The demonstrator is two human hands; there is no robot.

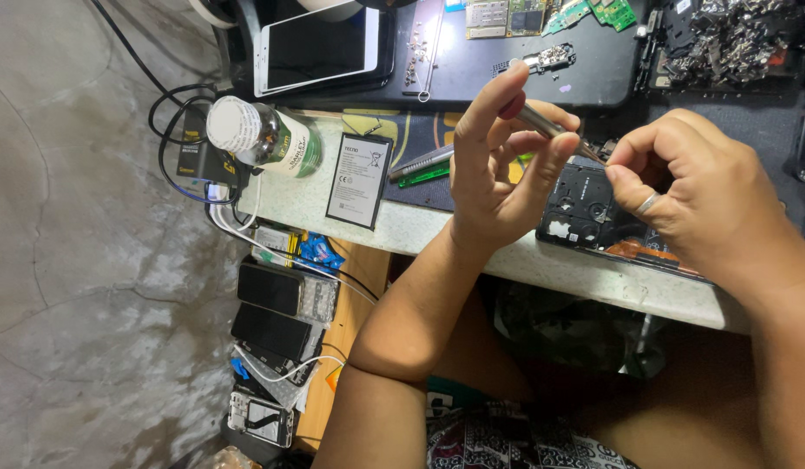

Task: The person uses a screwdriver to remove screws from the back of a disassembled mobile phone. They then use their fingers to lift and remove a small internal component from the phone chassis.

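Observation:
My left hand (500, 165) holds a slim metal tool, tweezers or a small screwdriver (550, 128), pinched between thumb and fingers, its tip pointing right. My right hand (693, 187), with a ring on one finger, has its fingertips pinched together right at that tip; whatever is between them is too small to see. Both hands hover over an opened black phone body (585, 213) lying on the bench edge, its inner frame exposed. A flat phone battery with a white label (360, 180) lies to the left of my left hand.
A bottle with a white cap (263, 136) lies beside the battery. A white tablet (320, 48), circuit boards (541, 16) and a heap of small metal parts (732, 39) fill the back. Several phones (277, 321) and cables sit on a lower shelf. Bare concrete floor at left.

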